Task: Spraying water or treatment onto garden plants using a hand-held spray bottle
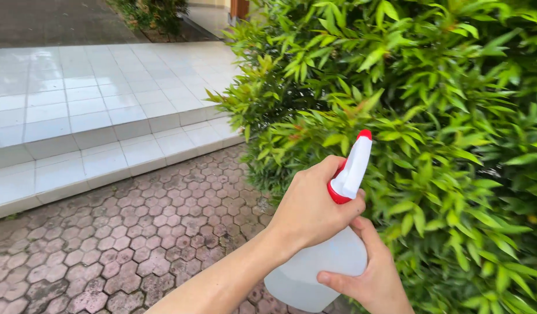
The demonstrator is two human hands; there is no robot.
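Left hand [312,209] wrapped around the neck of the spray bottle [315,270], fingers at the red-and-white trigger head [353,168], nozzle aimed toward 1 o'clock. Right hand [370,273] clamped on the translucent bottle body from 4 o'clock, thumb up its side. Bottle sits low centre, just beside the green shrub [431,116]. Hexagonal pavers [135,232] at 8 o'clock, white tiled steps [94,116] at 10 o'clock

Head view, downward, close over hands [338,238]
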